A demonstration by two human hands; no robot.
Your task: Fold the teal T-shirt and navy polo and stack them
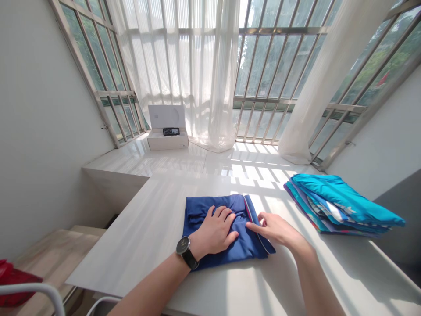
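At lower centre, I see a folded navy-blue cloth garment; the left hand spreads flat over it. The right hand, thumb and forefinger apart, sits nearer its striped right edge.

A white box stands on the pale ledge, its lid raised behind it, with a small black device at its opening. Just beside it, a sheer white curtain hangs down to the ledge in front of the window; a second curtain slants down farther right. Metal bars cross the panes, and green trees show outside. A plain wall rises at the left. At lower left, a curved white tube passes in front of something red.
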